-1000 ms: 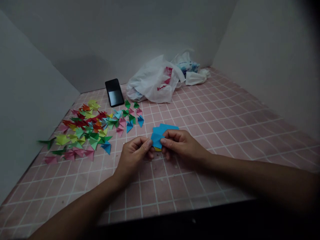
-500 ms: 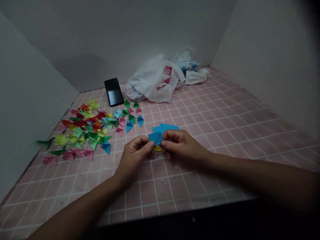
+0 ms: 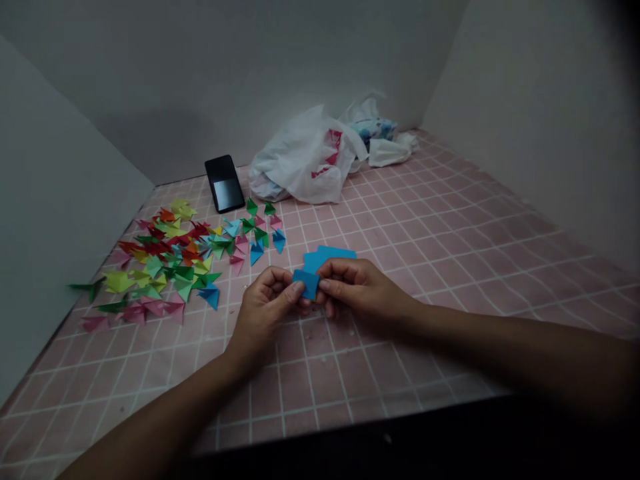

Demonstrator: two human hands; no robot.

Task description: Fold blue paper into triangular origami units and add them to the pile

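Gridded pink tabletop, rectangular blue paper between hands.

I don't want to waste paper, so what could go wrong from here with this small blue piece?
The small blue paper is in the left hand with the right hand at its other edge, so an uneven pull might crease or tear it. The blue sheets lie just beyond the hands and could get nudged.

blue paper; multicoloured folded papers; white-gridded pink tablecloth; red-printed white bag
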